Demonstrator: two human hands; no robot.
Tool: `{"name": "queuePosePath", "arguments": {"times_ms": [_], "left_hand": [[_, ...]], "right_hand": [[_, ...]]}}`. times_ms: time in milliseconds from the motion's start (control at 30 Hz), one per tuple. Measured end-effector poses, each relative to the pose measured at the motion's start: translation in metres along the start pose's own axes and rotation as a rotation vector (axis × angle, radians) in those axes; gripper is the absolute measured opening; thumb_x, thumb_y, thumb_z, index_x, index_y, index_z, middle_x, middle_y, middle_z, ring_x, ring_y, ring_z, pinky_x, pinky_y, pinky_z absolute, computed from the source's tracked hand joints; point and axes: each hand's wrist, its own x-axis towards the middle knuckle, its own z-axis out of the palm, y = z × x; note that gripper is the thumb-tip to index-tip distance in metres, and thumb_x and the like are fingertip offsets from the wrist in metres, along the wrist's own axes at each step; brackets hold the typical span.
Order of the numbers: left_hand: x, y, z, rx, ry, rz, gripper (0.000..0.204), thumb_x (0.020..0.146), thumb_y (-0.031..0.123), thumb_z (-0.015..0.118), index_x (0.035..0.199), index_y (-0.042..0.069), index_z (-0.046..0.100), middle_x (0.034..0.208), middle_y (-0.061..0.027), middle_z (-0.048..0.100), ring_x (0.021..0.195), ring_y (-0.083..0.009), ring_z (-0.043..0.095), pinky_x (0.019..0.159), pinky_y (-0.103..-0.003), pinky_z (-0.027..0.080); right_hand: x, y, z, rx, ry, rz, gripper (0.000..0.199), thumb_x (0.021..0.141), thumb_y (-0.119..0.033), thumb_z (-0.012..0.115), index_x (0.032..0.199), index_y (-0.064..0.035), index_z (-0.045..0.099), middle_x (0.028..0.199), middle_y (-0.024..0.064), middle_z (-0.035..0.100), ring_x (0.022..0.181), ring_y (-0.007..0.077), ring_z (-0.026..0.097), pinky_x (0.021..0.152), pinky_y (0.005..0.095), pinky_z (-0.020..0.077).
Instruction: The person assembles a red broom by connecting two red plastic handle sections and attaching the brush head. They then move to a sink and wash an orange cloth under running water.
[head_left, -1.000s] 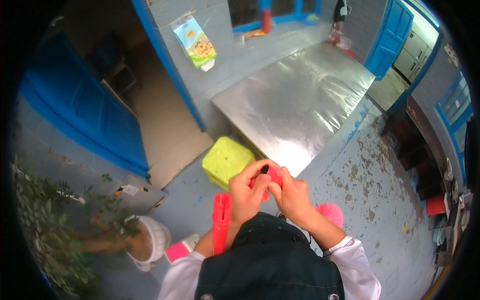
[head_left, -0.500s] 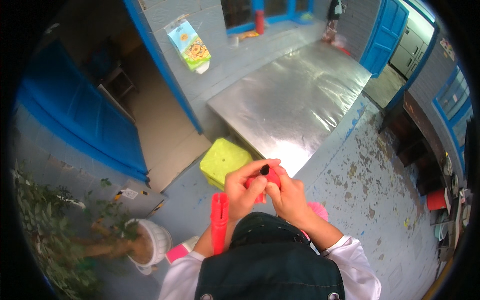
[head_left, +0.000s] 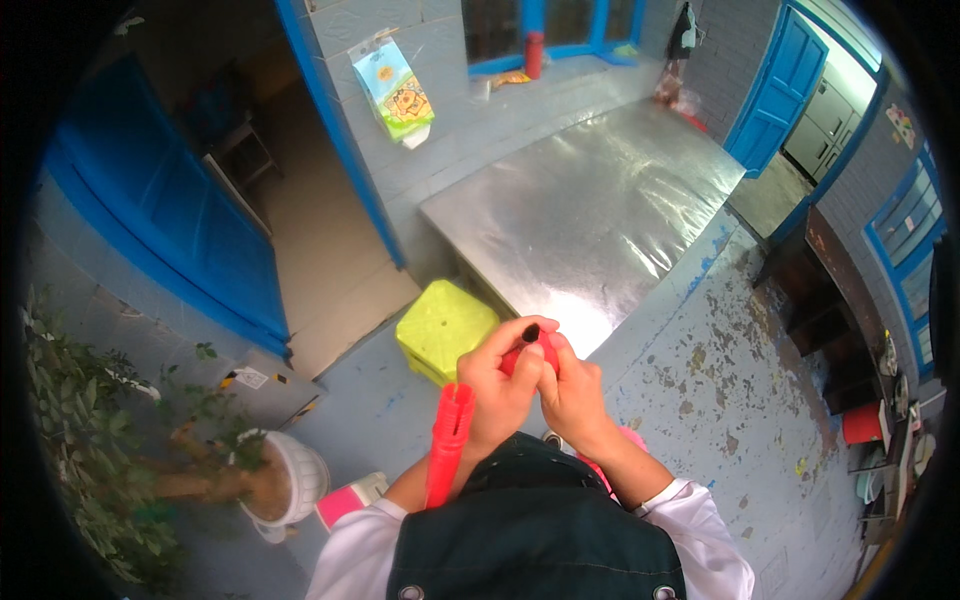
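Grey painted concrete flooring (head_left: 720,400), flaked in patches, is being looked down on beside a shiny sheet-metal table (head_left: 590,210) and a lime-green plastic stool (head_left: 445,328). A small red object with a black tip (head_left: 527,350) is being gripped in front of the dark apron, above the stool's near edge. It is being clasped by the left hand (head_left: 500,390) and pinched by the right hand (head_left: 575,395), both closed around it and touching. A long red plastic tool (head_left: 447,440) is being held against the left forearm. A white pot with a plant (head_left: 290,480) is standing at lower left.
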Motion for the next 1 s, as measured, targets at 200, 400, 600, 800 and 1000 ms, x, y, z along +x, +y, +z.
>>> {"name": "queuePosePath", "arguments": {"times_ms": [200,400,600,800,1000], "left_hand": [[-0.002,0.0,0.002,0.002,0.013,0.032,0.024,0.09,0.002,0.047,0.106,-0.006,0.063,0.094,-0.0073,0.068,0.084,-0.0101,0.061,0.074,-0.025,0.051],[0.0,0.003,-0.003,-0.058,-0.02,-0.025,0.025,0.089,0.001,0.047,0.106,-0.006,0.064,0.093,-0.0065,0.068,0.079,-0.0081,0.058,0.067,-0.023,0.05],[0.004,0.01,0.001,-0.165,-0.12,-0.019,0.042,0.086,-0.006,0.047,0.127,-0.005,0.055,0.108,-0.0095,0.067,0.062,-0.0038,0.051,0.053,-0.018,0.044],[0.005,0.019,-0.007,-0.088,-0.312,-0.031,0.055,0.085,-0.007,0.048,0.139,-0.001,0.044,0.13,-0.0106,0.058,0.059,-0.0023,0.049,0.048,-0.017,0.043],[-0.018,0.016,0.023,0.07,-0.745,0.25,0.055,0.086,-0.003,0.058,0.138,0.009,0.047,0.14,-0.0132,0.048,0.112,-0.0252,0.059,0.091,-0.031,0.05]], "right_hand": [[-0.001,0.001,0.001,0.009,0.019,-0.032,0.031,0.09,-0.022,0.063,0.112,-0.0008,0.055,0.071,0.0175,0.063,0.063,0.0354,0.065,0.053,0.0393,0.051],[0.002,-0.005,-0.004,0.011,0.0,-0.056,0.029,0.089,-0.017,0.063,0.111,-0.001,0.055,0.077,0.0175,0.064,0.067,0.0348,0.065,0.057,0.0382,0.0515],[0.006,-0.017,-0.019,0.17,-0.018,-0.042,0.031,0.086,-0.01,0.061,0.115,-0.0005,0.052,0.088,0.0174,0.064,0.072,0.0342,0.065,0.061,0.0371,0.052],[-0.007,-0.04,-0.06,-0.071,0.024,-0.296,0.028,0.082,-0.01,0.063,0.106,0.0007,0.052,0.084,0.0146,0.063,0.063,0.0299,0.062,0.053,0.0357,0.0493],[-0.015,-0.097,-0.1,-0.223,-0.071,-0.808,0.025,0.074,-0.022,0.072,0.089,-0.0048,0.061,0.067,0.0024,0.05,0.052,0.0178,0.05,0.043,0.0295,0.0381]]}}
